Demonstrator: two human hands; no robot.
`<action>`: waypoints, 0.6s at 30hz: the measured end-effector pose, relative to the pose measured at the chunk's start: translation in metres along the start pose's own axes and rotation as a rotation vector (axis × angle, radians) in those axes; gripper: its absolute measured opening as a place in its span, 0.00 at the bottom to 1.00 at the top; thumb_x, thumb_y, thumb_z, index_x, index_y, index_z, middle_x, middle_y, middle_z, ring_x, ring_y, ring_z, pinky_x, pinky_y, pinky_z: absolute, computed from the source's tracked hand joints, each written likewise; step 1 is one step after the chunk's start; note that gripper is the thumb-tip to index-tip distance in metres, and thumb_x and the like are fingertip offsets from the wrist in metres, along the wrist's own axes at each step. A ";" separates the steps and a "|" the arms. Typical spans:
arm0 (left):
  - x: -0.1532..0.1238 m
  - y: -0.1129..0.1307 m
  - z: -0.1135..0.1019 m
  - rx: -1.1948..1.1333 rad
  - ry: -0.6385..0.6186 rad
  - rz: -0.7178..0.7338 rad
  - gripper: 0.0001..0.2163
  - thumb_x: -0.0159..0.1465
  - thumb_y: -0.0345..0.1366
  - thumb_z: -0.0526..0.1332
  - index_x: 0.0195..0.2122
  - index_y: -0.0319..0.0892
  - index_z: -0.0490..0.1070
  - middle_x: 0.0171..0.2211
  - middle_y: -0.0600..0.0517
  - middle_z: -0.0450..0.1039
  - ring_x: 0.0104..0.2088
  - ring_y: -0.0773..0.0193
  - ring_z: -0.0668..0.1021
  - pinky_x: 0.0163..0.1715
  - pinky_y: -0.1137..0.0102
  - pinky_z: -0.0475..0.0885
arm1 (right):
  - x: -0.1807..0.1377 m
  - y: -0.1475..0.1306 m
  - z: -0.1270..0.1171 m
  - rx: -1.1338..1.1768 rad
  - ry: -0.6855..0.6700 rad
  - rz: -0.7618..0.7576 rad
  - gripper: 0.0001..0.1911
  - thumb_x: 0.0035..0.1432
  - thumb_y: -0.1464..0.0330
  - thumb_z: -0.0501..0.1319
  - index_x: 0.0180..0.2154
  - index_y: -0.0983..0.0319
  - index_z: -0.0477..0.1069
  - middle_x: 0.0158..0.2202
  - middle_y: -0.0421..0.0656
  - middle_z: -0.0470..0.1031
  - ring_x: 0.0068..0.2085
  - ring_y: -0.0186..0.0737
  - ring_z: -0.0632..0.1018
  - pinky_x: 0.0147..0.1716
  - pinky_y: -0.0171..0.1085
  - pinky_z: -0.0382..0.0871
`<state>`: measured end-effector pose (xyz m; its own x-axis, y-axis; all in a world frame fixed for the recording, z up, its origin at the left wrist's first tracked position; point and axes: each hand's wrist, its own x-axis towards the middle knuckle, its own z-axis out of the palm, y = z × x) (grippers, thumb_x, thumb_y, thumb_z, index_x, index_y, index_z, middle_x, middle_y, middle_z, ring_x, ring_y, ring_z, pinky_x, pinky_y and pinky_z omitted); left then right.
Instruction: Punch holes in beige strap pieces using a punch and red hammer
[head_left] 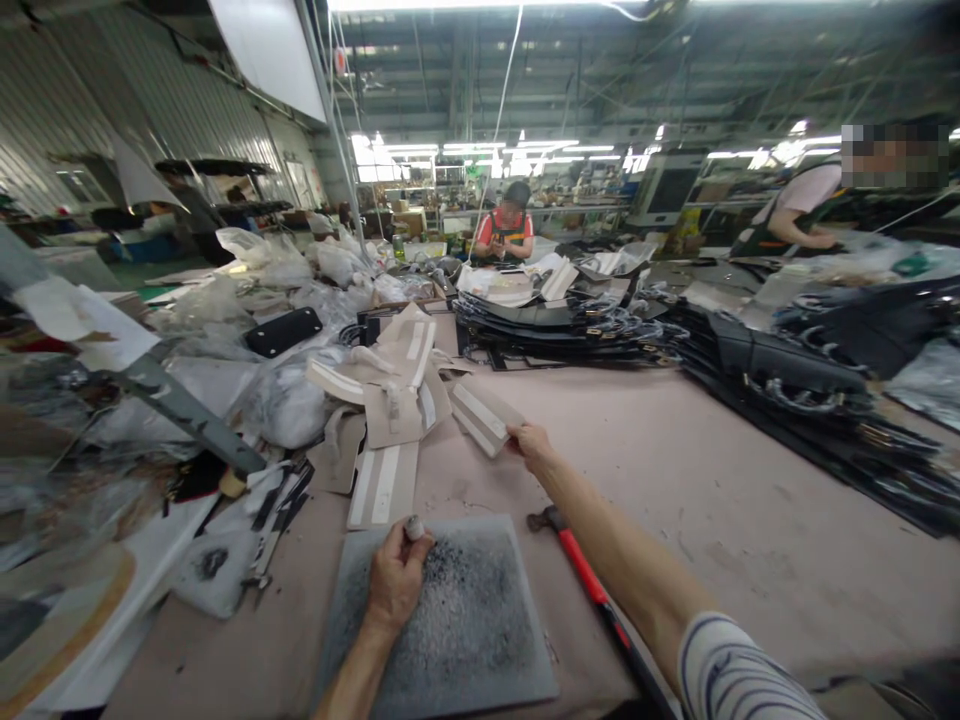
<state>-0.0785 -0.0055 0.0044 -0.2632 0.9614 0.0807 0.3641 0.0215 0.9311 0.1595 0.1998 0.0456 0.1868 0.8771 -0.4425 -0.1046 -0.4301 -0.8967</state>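
My right hand (531, 445) pinches the near corner of a flat beige panel with a pale strip along it (482, 412), just right of a pile of similar beige pieces (395, 415). Closed over the top left part of a grey, scuffed square board (480, 620) is my left hand (397, 575). A short whitish cylinder (414, 527) shows at its fingertips; whether this is a small tool or a wrapped finger, I cannot tell. Under my right forearm lies a hammer with a red and black handle (581, 565), its head close to the board's right edge.
Stacks of black bag panels with metal fittings (570, 325) stand at the back and right (780, 375). Plastic-wrapped items (285, 400) crowd the left beside a slanted metal post (187, 415). One person (506, 230) sits across; another (802, 205) works at the right.
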 end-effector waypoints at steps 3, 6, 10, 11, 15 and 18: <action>0.000 -0.001 0.000 -0.005 0.009 0.003 0.15 0.60 0.49 0.62 0.37 0.42 0.75 0.31 0.49 0.82 0.34 0.55 0.84 0.35 0.66 0.78 | -0.028 -0.002 -0.012 0.004 -0.007 -0.109 0.10 0.64 0.65 0.62 0.34 0.66 0.70 0.26 0.37 0.70 0.24 0.30 0.71 0.25 0.31 0.67; 0.000 -0.001 0.000 -0.002 0.010 0.012 0.15 0.59 0.48 0.62 0.38 0.41 0.75 0.31 0.49 0.82 0.33 0.56 0.83 0.36 0.66 0.78 | -0.069 0.002 -0.032 -0.001 -0.017 -0.259 0.08 0.56 0.65 0.63 0.30 0.64 0.71 0.22 0.36 0.69 0.23 0.31 0.68 0.24 0.32 0.63; -0.001 -0.002 0.000 -0.014 -0.001 0.003 0.15 0.59 0.48 0.63 0.39 0.41 0.74 0.32 0.49 0.82 0.35 0.56 0.83 0.37 0.66 0.78 | -0.144 0.017 -0.061 -0.134 -0.036 -0.486 0.10 0.55 0.62 0.60 0.28 0.62 0.71 0.25 0.37 0.70 0.27 0.33 0.68 0.28 0.33 0.61; -0.001 -0.003 0.000 -0.022 0.001 0.000 0.15 0.59 0.48 0.63 0.39 0.41 0.74 0.33 0.49 0.82 0.35 0.56 0.83 0.37 0.66 0.77 | -0.165 0.024 -0.067 -0.252 -0.014 -0.603 0.11 0.58 0.62 0.59 0.27 0.62 0.69 0.25 0.38 0.69 0.28 0.34 0.67 0.28 0.34 0.60; -0.001 -0.005 0.000 -0.042 0.002 -0.002 0.14 0.59 0.47 0.63 0.39 0.41 0.74 0.33 0.49 0.82 0.36 0.56 0.83 0.38 0.67 0.77 | -0.247 0.065 -0.075 -0.881 -0.058 -1.128 0.10 0.63 0.72 0.53 0.29 0.60 0.67 0.28 0.43 0.68 0.32 0.40 0.67 0.35 0.41 0.59; 0.000 -0.006 0.000 -0.046 0.005 0.007 0.13 0.60 0.44 0.63 0.40 0.41 0.74 0.35 0.48 0.82 0.37 0.57 0.83 0.39 0.67 0.77 | -0.289 0.111 -0.067 -1.147 -0.261 -1.258 0.09 0.59 0.77 0.53 0.31 0.60 0.67 0.29 0.44 0.69 0.32 0.43 0.67 0.35 0.44 0.57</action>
<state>-0.0810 -0.0062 -0.0013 -0.2653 0.9601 0.0888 0.3245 0.0022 0.9459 0.1596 -0.1160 0.0736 -0.5629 0.7275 0.3923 0.6879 0.6755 -0.2656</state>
